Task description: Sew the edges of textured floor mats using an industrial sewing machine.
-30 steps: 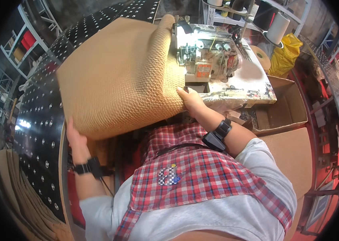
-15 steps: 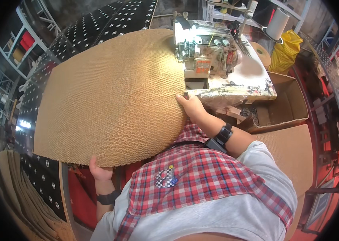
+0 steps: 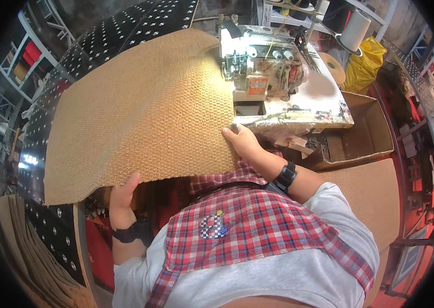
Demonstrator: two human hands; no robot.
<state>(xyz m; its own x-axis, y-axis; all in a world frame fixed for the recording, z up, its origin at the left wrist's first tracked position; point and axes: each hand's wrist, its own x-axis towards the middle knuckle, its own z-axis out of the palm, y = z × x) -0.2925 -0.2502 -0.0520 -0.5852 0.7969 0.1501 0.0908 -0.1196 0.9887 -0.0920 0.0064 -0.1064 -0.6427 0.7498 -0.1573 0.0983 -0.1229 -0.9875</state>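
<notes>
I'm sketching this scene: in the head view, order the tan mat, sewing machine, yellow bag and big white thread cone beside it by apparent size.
1. Tan mat
2. Sewing machine
3. Yellow bag
4. White thread cone

tan mat [image 3: 145, 113]: rough, matt, cloth-like; apron [image 3: 263, 226]: matt cloth; box [image 3: 378, 128]: matt cardboard; bag [image 3: 365, 64]: glossy plastic

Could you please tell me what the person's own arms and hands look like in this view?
The left hand and right hand are both bare, with no gloves. A black band circles the left forearm near the wrist, and a black strap with a dark boxy unit circles the right. The short sleeves are plain light grey.
</notes>
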